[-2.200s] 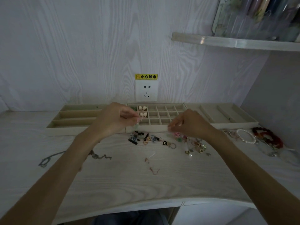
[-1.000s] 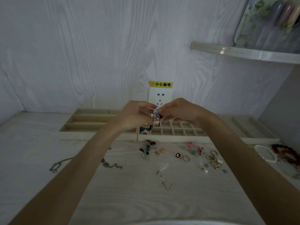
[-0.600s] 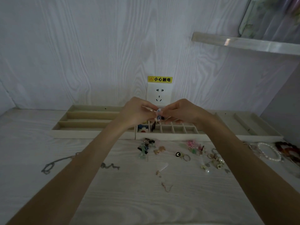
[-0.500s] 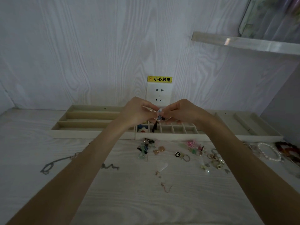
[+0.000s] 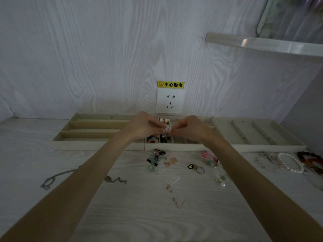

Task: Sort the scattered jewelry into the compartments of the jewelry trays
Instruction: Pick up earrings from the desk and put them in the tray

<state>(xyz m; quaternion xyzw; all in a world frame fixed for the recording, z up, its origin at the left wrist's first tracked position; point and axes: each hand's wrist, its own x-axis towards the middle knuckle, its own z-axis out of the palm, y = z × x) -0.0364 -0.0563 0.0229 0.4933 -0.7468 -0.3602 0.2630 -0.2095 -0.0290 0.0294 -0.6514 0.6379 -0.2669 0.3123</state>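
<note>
Both hands meet above the middle grid tray. My left hand and my right hand pinch one small blue-and-white earring between their fingertips, a dark part of it hanging just over a front compartment. That tray holds white shell pieces at the back and a flower piece in front. Scattered jewelry lies on the desk before the trays: clips, pendants, a ring, pink pieces, loose ear hooks.
A long-slot tray stands at the left and another slotted tray at the right. A thin chain lies far left. Pearl and red bracelets lie far right. A wall socket and a shelf are behind.
My hands came together from apart, both now pinching the small earring, and have lowered slightly toward the grid tray. The view shifted a little.
</note>
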